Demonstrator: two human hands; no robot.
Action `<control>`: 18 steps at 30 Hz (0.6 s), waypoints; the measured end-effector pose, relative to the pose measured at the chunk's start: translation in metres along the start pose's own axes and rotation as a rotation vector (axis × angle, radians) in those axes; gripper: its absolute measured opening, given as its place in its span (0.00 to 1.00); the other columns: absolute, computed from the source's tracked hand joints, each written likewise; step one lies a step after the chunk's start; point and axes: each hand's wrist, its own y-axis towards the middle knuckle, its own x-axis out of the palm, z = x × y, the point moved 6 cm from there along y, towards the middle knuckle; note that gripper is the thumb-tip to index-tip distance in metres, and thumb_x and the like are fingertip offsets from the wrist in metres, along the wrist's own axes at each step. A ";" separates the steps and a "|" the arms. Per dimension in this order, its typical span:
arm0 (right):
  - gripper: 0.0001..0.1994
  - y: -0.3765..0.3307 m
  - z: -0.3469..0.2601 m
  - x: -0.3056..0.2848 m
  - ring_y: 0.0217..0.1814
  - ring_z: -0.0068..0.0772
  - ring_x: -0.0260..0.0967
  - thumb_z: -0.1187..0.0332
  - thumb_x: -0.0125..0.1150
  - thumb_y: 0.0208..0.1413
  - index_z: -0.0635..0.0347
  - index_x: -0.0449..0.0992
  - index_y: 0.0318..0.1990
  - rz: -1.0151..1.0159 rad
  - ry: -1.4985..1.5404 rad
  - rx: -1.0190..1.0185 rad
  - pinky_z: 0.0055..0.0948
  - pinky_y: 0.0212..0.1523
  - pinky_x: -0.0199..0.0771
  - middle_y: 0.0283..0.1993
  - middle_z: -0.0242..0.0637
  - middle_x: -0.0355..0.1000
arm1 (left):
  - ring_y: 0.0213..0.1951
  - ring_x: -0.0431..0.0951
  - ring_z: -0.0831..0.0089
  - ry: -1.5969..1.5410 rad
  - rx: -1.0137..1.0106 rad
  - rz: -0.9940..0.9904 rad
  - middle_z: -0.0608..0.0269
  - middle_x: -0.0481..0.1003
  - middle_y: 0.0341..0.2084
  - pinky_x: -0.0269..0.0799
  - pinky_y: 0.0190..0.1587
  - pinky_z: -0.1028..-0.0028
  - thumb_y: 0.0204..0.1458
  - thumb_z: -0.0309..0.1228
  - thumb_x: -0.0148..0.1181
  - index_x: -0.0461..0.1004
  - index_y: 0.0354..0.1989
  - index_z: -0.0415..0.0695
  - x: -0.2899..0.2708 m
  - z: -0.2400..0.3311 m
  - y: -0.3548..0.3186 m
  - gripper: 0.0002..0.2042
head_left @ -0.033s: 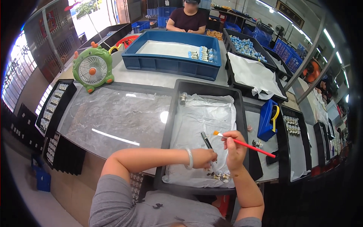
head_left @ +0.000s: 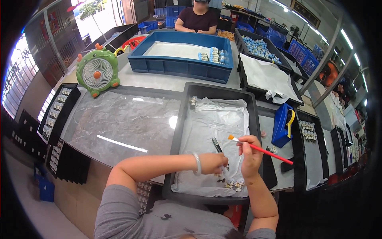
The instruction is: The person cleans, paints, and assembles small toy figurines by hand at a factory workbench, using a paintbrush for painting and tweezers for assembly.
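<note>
Paint from the red-handled brush with the orange tip (head_left: 258,149), pinched in the right hand (head_left: 250,155), could smear if the left hand (head_left: 213,162), fingers clamped on a thin dark tool (head_left: 219,148), slips over the small figurines (head_left: 232,184) at lower centre.

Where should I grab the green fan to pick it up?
Grip the green fan by its round rim, with a hand coming down from above. It stands upright on small orange feet, grille facing the person, so the top of the ring is free. The orange knobs on top look too small to hold. Nothing crowds it on the table.
</note>
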 end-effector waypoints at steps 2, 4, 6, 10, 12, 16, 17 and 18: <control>0.08 0.006 0.001 -0.011 0.24 0.13 0.55 0.72 0.45 0.54 0.65 0.69 0.36 0.066 0.094 -0.035 0.13 0.26 0.56 0.29 0.33 0.67 | 0.36 0.72 0.66 -0.298 0.010 0.096 0.58 0.66 0.36 0.69 0.39 0.72 0.46 0.25 0.54 0.66 0.41 0.42 -0.026 -0.002 -0.010 0.12; 0.08 0.013 0.005 -0.018 0.24 0.14 0.55 0.71 0.45 0.54 0.65 0.69 0.36 0.112 0.112 -0.008 0.13 0.26 0.56 0.29 0.33 0.67 | 0.35 0.70 0.79 -0.803 -0.020 0.149 0.66 0.65 0.36 0.70 0.38 0.79 0.52 0.23 0.49 0.65 0.44 0.44 -0.048 -0.001 -0.021 0.11; 0.08 0.012 0.008 -0.019 0.24 0.14 0.56 0.71 0.44 0.55 0.65 0.69 0.36 0.149 0.135 0.036 0.14 0.26 0.57 0.29 0.33 0.67 | 0.35 0.68 0.79 -1.195 0.016 0.306 0.64 0.66 0.38 0.67 0.39 0.78 0.51 0.22 0.48 0.62 0.47 0.46 -0.059 0.001 -0.035 0.14; 0.08 0.013 0.012 -0.014 0.25 0.15 0.57 0.70 0.44 0.55 0.65 0.69 0.36 0.120 0.143 0.091 0.15 0.26 0.58 0.28 0.33 0.67 | 0.42 0.65 0.73 -1.603 0.255 0.299 0.60 0.64 0.44 0.62 0.45 0.73 0.41 0.20 0.55 0.56 0.52 0.48 -0.055 -0.003 -0.039 0.26; 0.08 0.011 0.014 -0.010 0.26 0.15 0.57 0.70 0.45 0.55 0.65 0.69 0.36 0.057 0.132 0.070 0.14 0.27 0.59 0.28 0.33 0.66 | 0.47 0.64 0.67 -1.558 0.302 0.333 0.58 0.63 0.47 0.58 0.50 0.68 0.35 0.18 0.56 0.54 0.53 0.50 -0.057 -0.001 -0.042 0.32; 0.08 0.012 0.013 -0.008 0.25 0.14 0.56 0.70 0.46 0.55 0.65 0.69 0.36 0.060 0.118 0.059 0.14 0.27 0.58 0.28 0.33 0.66 | 0.45 0.64 0.70 -1.362 0.277 0.340 0.60 0.61 0.47 0.61 0.48 0.68 0.30 0.15 0.56 0.50 0.51 0.54 -0.054 0.002 -0.039 0.36; 0.08 0.011 0.012 -0.009 0.25 0.14 0.56 0.70 0.46 0.55 0.65 0.69 0.36 0.047 0.117 0.048 0.14 0.27 0.57 0.28 0.33 0.66 | 0.48 0.63 0.66 -1.326 0.344 0.356 0.57 0.61 0.48 0.57 0.50 0.66 0.28 0.16 0.57 0.48 0.52 0.56 -0.053 0.005 -0.039 0.39; 0.08 0.010 0.011 -0.009 0.25 0.14 0.56 0.70 0.46 0.54 0.65 0.69 0.36 0.035 0.116 0.036 0.14 0.26 0.57 0.28 0.33 0.66 | 0.48 0.63 0.66 -1.330 0.337 0.353 0.57 0.61 0.48 0.57 0.50 0.66 0.28 0.16 0.57 0.48 0.52 0.56 -0.051 0.006 -0.038 0.39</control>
